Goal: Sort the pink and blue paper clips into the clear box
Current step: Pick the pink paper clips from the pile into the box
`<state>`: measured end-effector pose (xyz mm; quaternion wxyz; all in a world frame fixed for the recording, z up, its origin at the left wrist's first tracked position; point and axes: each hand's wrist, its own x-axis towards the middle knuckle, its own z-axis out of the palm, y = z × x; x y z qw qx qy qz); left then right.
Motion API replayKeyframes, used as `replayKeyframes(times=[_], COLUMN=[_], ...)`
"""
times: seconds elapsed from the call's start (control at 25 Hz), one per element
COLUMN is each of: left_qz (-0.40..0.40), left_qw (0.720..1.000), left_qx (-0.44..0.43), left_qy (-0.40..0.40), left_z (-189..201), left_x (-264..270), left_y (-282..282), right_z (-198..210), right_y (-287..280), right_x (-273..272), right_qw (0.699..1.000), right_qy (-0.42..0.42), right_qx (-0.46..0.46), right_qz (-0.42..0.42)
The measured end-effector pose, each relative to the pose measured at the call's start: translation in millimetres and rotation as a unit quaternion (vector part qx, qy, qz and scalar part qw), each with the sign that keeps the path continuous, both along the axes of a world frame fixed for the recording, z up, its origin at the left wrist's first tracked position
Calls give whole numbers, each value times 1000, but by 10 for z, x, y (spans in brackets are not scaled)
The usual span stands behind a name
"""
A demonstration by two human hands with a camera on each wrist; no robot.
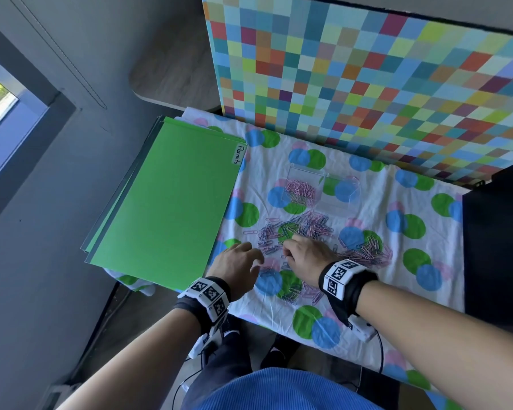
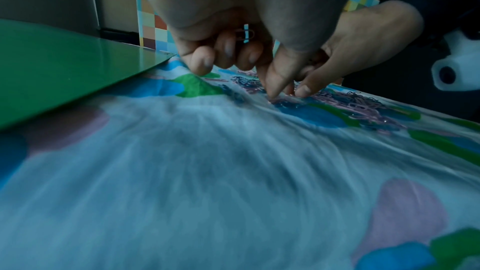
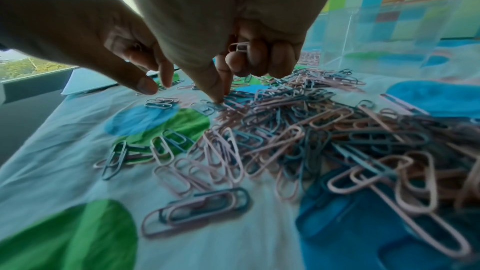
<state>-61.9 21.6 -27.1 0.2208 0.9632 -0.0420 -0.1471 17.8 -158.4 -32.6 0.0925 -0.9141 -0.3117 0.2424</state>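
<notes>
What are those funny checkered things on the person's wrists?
Both wrists wear black straps. Each carries a white band printed with black square code patterns: left band, right band. A white camera hangs under the right wrist. The forearms are bare.

Bench draped in white cloth with blue, green and pink dots (image 1: pixel 376 202). Upright multicoloured checkered panel (image 1: pixel 367 78) beyond the grip. Grey wall (image 1: pixel 80 48) and daylit window (image 1: pixel 0 102) to its left. Dark floor (image 1: pixel 71 335) below the bench edge.
</notes>
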Motion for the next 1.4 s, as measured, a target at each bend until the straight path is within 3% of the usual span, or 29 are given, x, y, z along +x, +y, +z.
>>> replayKeyframes(times=[0.28, 0.4, 0.72, 0.92, 1.0, 1.04, 1.08, 1.12, 1.2, 1.24, 1.28, 1.4], left_qz=[-38, -23, 107, 121, 162, 215, 280, 344, 430, 450, 459, 458], left_qw=[997, 997, 987, 984, 975, 953, 908, 845, 735, 708, 696, 713], left_qx=[52, 57, -115, -128, -155, -213, -303, -397, -507, -527, -534, -514], left_qy=[41, 53, 24, -11, 1, 31, 68, 98, 130, 136, 141, 132], left_z=[33, 18, -15, 32, 38, 36, 42, 51, 51, 50, 53, 35], left_x=[154, 132, 195, 246, 258, 263, 266, 269, 279, 289, 298, 331], left_y=[-123, -154, -28, -8, -27, -21, -4, 22, 83, 113, 136, 178], right_z=[9, 32, 99, 103, 81, 68, 56, 57, 72, 84, 100, 128], right_y=[34, 20, -38, -10, -18, -24, -23, -16, -4, 6, 17, 61], right_x=[-12, -24, 127, 173, 190, 197, 201, 206, 201, 190, 170, 115], right_qw=[999, 998, 971, 944, 925, 910, 897, 893, 922, 941, 956, 987], right_qy=[18, 43, 118, 198, 229, 249, 263, 266, 224, 195, 173, 101], right_qx=[-32, -9, 121, 130, 154, 171, 184, 186, 158, 139, 121, 69], right_qz=[1, -36, -170, -230, -261, -284, -304, -311, -274, -240, -204, -103])
